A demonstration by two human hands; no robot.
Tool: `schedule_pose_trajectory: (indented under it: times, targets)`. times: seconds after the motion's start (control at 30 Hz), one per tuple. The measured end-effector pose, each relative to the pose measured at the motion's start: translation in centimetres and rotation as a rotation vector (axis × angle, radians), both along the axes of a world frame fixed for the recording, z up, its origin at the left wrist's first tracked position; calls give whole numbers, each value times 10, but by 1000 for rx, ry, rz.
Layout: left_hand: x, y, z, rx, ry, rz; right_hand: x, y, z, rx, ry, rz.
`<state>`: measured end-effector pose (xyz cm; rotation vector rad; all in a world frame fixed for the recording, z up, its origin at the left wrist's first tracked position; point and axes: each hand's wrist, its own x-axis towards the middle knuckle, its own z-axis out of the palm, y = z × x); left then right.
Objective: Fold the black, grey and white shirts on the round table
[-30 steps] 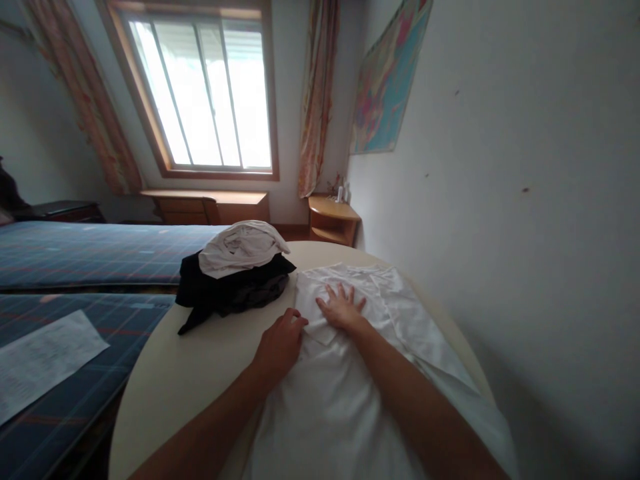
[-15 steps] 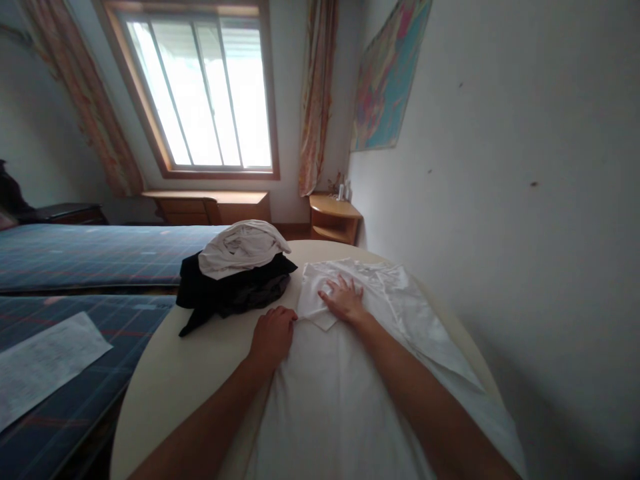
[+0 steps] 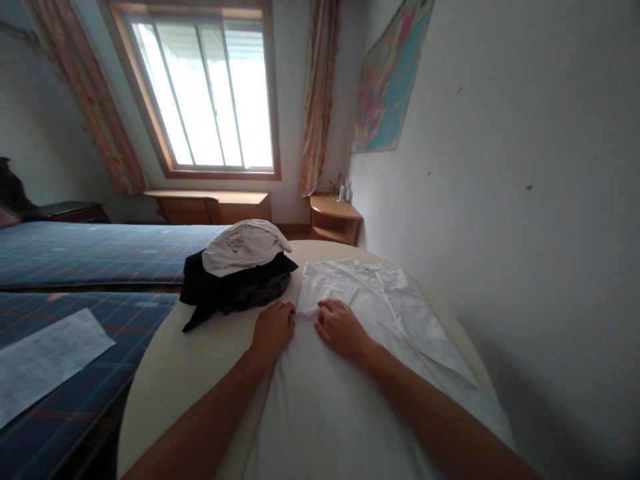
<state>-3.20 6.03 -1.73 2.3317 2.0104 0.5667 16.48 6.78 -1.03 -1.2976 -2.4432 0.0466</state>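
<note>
Left hand [image 3: 274, 329], fingers closed, pinches the edge of a white garment [image 3: 340, 393]; right hand [image 3: 344, 328], half-curled, touches it, its grip unclear.

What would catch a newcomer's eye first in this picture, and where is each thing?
Probably the bright window, at the upper left. Next might come the white garment spread over the right part of the round table, with the left hand at its left edge and the right hand on it. Left of the hands' far side sits a dark-and-pale clothes heap.
</note>
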Motion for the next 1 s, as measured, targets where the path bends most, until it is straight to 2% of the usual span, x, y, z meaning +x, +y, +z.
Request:
schedule_pose_trajectory:
  times: [0.17, 0.33, 0.5, 0.67, 0.8, 0.9, 1.0]
  targets:
    - [-1, 0, -3, 20, -9, -11, 11, -3, 3, -31, -3, 93]
    - [-3, 0, -4, 23, -20, -11, 22, -2, 3, -11, 24, 42]
    - [-2, -2, 0, 26, -23, -4, 27, 4, 5, 8, 42, 98]
    - [5, -3, 6, 25, -8, 49, 27, 6, -3, -31, 89, 50]
    - [7, -1, 3, 24, -17, 77, 24, 6, -11, -81, 83, 50]
    - [5, 2, -1, -4, -89, 76, 24, 5, -12, -149, 35, 53]
    - [6, 3, -4, -15, -236, 72, 23, 4, -11, -181, 33, -4]
